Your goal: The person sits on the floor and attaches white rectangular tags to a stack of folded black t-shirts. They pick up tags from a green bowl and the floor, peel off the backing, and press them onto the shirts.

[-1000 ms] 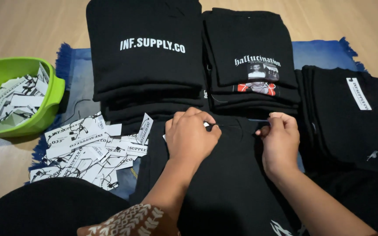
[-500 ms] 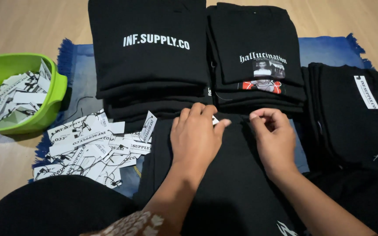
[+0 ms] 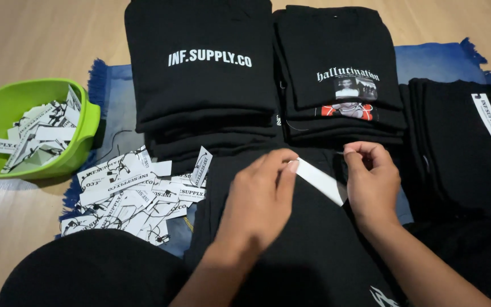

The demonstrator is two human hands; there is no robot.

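White paper tag (image 3: 322,181) sits pinched between the left hand (image 3: 259,202) and right hand (image 3: 370,179), above the black garment (image 3: 291,250); better keep it taut, near the folded stacks (image 3: 200,74).

Both forearms reach in from the near edge, bare and angled toward the middle of the scene. The left hand (image 3: 259,202) lies palm down with its back to the camera, fingers together and stretched to the far right, tips pinched. The right hand (image 3: 372,179) sits just to its right, fingers curled inward, thumb and forefinger closed in a fine pinch at its far-left corner.
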